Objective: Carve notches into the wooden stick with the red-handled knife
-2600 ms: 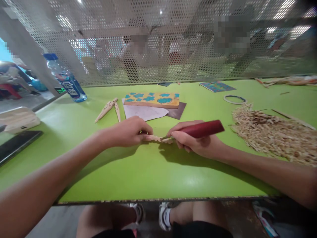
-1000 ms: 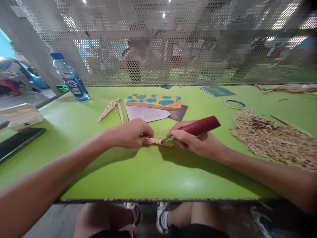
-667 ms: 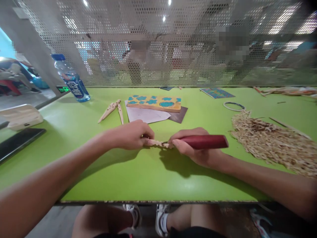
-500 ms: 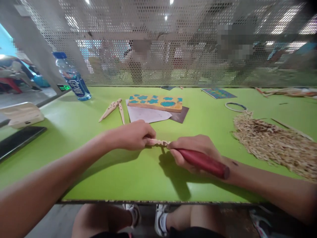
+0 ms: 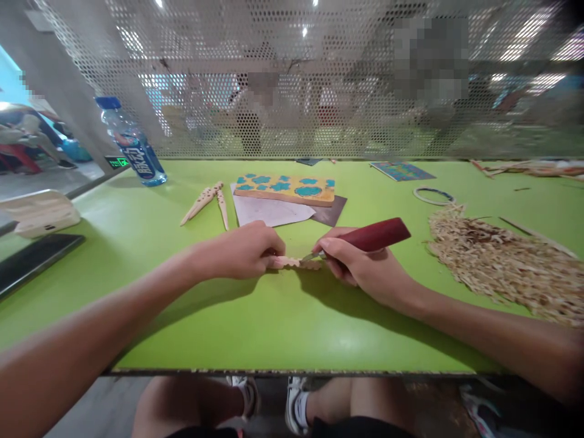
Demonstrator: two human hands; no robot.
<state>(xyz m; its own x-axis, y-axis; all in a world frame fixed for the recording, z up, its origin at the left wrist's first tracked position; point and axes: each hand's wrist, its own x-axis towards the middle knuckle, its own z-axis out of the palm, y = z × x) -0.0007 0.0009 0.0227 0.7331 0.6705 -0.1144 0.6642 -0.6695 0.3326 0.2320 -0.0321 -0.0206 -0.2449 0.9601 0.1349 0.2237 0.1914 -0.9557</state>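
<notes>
My left hand [image 5: 241, 250] pinches a small notched strip of pale wood [image 5: 294, 262] at its left end, just above the green tabletop. My right hand [image 5: 360, 261] grips a carving knife by its dark red wooden handle [image 5: 376, 235], which points up and to the right. The short steel blade [image 5: 312, 257] meets the strip's right part, close to my right fingers. My left fingers hide the strip's left end.
Two notched wooden sticks [image 5: 203, 204] lie beyond my left hand. Farther back are a teal-spotted yellow board [image 5: 285, 190] on paper and dark sheets. A heap of wood shavings [image 5: 497, 261] covers the right. A water bottle [image 5: 132, 152] stands back left, before a perforated metal screen [image 5: 292, 91].
The knife handle has swung from pointing down and right to pointing up and right, and the blade shows again at the strip. My left hand has barely moved.
</notes>
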